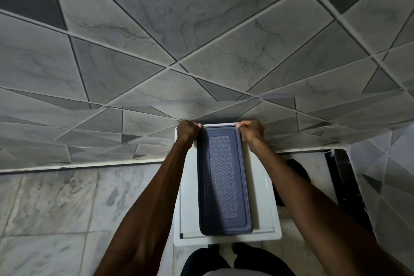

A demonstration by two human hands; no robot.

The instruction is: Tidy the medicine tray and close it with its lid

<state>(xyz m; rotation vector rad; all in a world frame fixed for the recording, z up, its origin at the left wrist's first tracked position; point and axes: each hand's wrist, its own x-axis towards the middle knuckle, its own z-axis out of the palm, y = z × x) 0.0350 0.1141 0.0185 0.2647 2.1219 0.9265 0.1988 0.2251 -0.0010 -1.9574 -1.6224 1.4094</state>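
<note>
A long blue-grey lid [224, 177] with an embossed scale pattern covers the medicine tray, which lies lengthwise on a white surface [187, 197]. The tray's contents are hidden under the lid. My left hand [187, 131] is curled over the lid's far left corner. My right hand [251, 131] is curled over its far right corner. Both arms reach forward along the tray's long sides.
The white surface butts against a grey tiled wall [201, 40] with diagonal joints. A marble-look floor [56, 208] spreads to the left. A dark object [298, 172] sits on the floor to the right, next to a dark strip [342, 186] by the wall.
</note>
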